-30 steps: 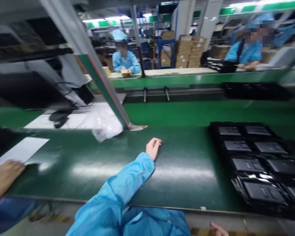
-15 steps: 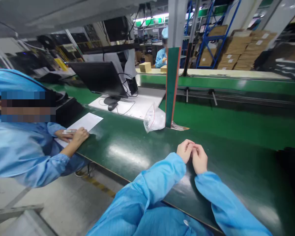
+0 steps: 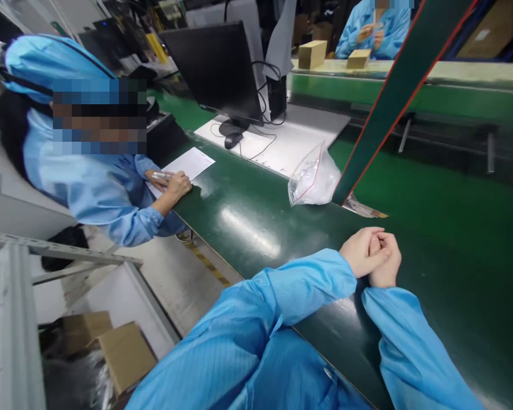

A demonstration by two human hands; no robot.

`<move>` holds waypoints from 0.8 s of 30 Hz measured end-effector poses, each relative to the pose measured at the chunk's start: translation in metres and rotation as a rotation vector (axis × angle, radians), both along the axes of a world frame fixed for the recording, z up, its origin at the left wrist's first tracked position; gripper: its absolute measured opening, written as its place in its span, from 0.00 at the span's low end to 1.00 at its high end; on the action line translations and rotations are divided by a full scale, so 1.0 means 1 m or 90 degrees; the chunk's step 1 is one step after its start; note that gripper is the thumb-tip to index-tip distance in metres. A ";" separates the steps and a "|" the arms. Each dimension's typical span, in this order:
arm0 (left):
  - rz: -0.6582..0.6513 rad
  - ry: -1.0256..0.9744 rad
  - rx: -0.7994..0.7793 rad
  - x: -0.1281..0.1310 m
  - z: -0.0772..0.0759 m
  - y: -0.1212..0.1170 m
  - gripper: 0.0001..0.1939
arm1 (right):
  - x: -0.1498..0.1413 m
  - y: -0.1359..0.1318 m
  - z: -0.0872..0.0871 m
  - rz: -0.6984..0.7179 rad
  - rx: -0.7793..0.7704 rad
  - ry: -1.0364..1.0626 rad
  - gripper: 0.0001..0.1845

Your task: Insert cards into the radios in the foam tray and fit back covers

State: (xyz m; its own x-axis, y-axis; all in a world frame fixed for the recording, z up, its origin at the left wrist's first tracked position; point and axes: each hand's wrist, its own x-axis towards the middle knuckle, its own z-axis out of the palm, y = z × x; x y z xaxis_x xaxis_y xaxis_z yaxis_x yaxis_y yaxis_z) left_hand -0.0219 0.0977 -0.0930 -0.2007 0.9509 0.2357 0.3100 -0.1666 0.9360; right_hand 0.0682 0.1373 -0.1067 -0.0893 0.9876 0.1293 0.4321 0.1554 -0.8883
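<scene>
While both hands (image 3: 373, 255) rest clasped together on the green belt (image 3: 248, 228), the plastic bag (image 3: 314, 179) lies near

Left hand (image 3: 361, 251) and right hand (image 3: 385, 263) are clasped together, empty, forearms resting forward in blue sleeves.

Bright, even overhead light fills the room. It throws a white glare streak across the glossy green belt (image 3: 248, 233) toward nine o'clock from the clasped hands. Shadows are soft. Straight posts lean and bend near the edges; the frame is sharp, with little blur.
</scene>
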 end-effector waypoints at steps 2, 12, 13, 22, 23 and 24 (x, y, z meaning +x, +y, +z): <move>0.004 0.004 0.001 -0.001 -0.002 0.001 0.25 | 0.001 -0.002 0.002 0.008 0.008 0.008 0.22; 0.157 0.135 0.260 -0.012 0.037 -0.026 0.23 | -0.001 0.006 -0.005 0.030 0.003 0.125 0.19; 0.226 0.160 0.325 -0.024 0.049 -0.031 0.24 | -0.002 0.007 -0.006 0.025 0.003 0.134 0.18; 0.181 0.367 -0.108 -0.197 0.114 0.024 0.19 | -0.004 0.012 -0.018 0.009 0.018 0.138 0.13; 0.140 0.388 -0.136 -0.202 0.114 0.036 0.19 | -0.004 0.012 -0.018 0.011 0.019 0.135 0.12; 0.116 0.402 -0.145 -0.202 0.114 0.046 0.18 | -0.004 0.012 -0.019 0.013 0.021 0.131 0.12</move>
